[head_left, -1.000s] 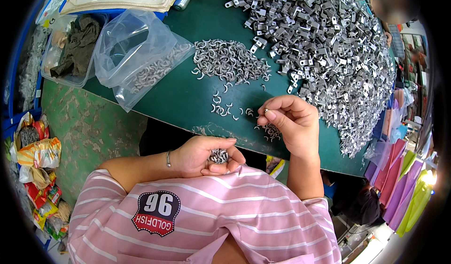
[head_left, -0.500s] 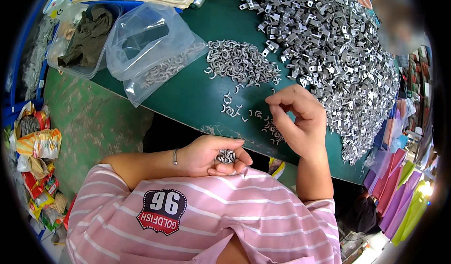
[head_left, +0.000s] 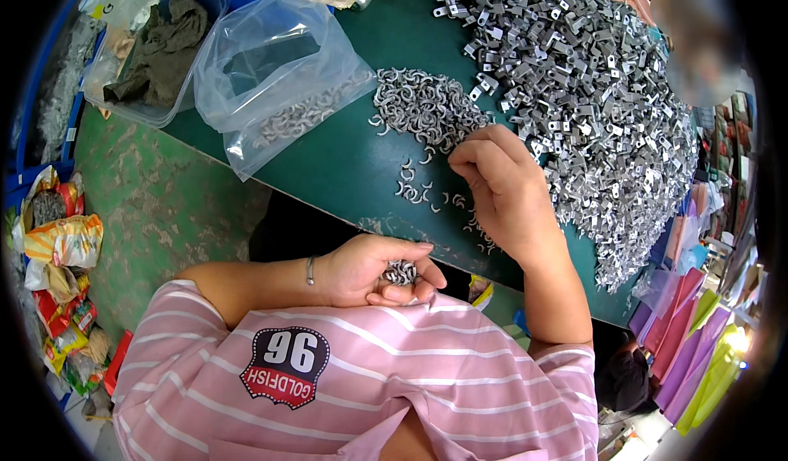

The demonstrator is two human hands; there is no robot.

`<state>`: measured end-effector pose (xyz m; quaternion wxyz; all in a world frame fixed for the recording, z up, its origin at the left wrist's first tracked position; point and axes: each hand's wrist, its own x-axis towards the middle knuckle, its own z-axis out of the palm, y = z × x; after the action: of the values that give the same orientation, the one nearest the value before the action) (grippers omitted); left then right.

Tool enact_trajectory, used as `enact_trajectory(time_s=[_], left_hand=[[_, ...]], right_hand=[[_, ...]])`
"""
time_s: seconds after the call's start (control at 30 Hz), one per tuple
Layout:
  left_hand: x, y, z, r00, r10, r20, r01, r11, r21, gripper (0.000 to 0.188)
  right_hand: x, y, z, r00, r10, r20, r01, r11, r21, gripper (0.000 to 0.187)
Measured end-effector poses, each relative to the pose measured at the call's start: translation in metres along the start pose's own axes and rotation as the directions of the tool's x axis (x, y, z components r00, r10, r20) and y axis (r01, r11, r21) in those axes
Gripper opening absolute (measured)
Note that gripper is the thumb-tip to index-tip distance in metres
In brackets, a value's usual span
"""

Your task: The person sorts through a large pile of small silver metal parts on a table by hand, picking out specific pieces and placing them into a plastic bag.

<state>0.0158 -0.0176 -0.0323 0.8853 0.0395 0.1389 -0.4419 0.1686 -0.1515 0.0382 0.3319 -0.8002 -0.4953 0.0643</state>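
Observation:
My left hand [head_left: 369,272] is cupped near my chest, its fingers curled round a small heap of curved metal pieces [head_left: 400,273]. Over the table my right hand [head_left: 505,186] hovers at the near right edge of a pile of C-shaped metal pieces [head_left: 427,104]. Its thumb and fingertips are pinched together; whatever lies between them is too small or hidden to make out. Several loose C-shaped pieces [head_left: 417,190] lie to the left of that hand, and others are partly covered by it.
A big heap of bent metal brackets with holes [head_left: 591,116] spreads over the right of the green table [head_left: 328,190]. To the left lie an open clear plastic bag [head_left: 275,75] of curved pieces and a clear tub [head_left: 156,112] with a dark cloth. Colourful packets [head_left: 66,243] stand at far left.
My right hand has moved a little left and up toward the pile of C-shaped pieces, its fingers turning downward. The left hand stays cupped round its pieces. The whole view has shifted slightly.

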Motion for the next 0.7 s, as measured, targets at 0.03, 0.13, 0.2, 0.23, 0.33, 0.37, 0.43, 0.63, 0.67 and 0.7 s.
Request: enact_trajectory(time_s=[0.03,0.13,0.2,0.23,0.33,0.37,0.43,0.63,0.67,0.7], left_hand=[[0.0,0.0,0.0,1.0,-0.001,-0.004,0.001,1.0,0.004,0.048],[0.0,0.0,0.0,1.0,-0.012,-0.007,0.012,1.0,-0.021,0.048],[-0.001,0.001,0.004,0.999,-0.008,-0.045,0.008,1.0,-0.014,0.046],[-0.002,0.002,0.006,0.998,-0.006,-0.063,0.006,1.0,-0.011,0.046],[-0.002,0.001,0.006,0.998,0.0,-0.055,-0.001,1.0,-0.016,0.045],[-0.003,0.001,0.006,0.998,0.006,-0.056,-0.007,1.0,-0.012,0.045],[-0.001,0.0,0.005,0.999,0.002,-0.045,-0.002,1.0,-0.007,0.045],[-0.003,0.001,0.004,0.999,0.023,-0.049,-0.022,0.999,0.023,0.045],[-0.004,0.0,0.004,0.998,0.03,-0.048,-0.028,0.999,0.037,0.045],[-0.004,0.003,0.006,0.998,0.029,-0.059,-0.025,0.997,0.076,0.046]], right_hand=[[-0.001,0.0,-0.001,1.0,0.009,-0.001,-0.009,1.0,-0.006,0.022],[0.002,-0.003,0.008,0.997,-0.079,-0.015,0.078,0.995,-0.069,0.024],[0.006,-0.008,0.012,0.992,-0.105,0.069,0.116,0.977,-0.177,0.025],[0.007,-0.008,0.012,0.992,-0.099,0.082,0.113,0.977,-0.183,0.026],[0.004,-0.003,0.006,0.999,-0.007,0.036,0.004,0.996,0.086,0.022],[0.003,-0.001,-0.003,0.999,0.04,0.028,-0.046,0.969,0.244,0.016],[-0.013,0.006,-0.02,0.939,0.323,0.116,-0.302,0.619,0.725,0.005],[-0.041,0.022,-0.058,0.812,0.553,0.185,-0.179,-0.065,0.982,0.015],[-0.043,0.019,-0.062,0.798,0.579,0.167,-0.157,-0.067,0.985,0.018],[-0.047,0.021,-0.065,0.808,0.566,0.163,-0.156,-0.06,0.986,0.02]])
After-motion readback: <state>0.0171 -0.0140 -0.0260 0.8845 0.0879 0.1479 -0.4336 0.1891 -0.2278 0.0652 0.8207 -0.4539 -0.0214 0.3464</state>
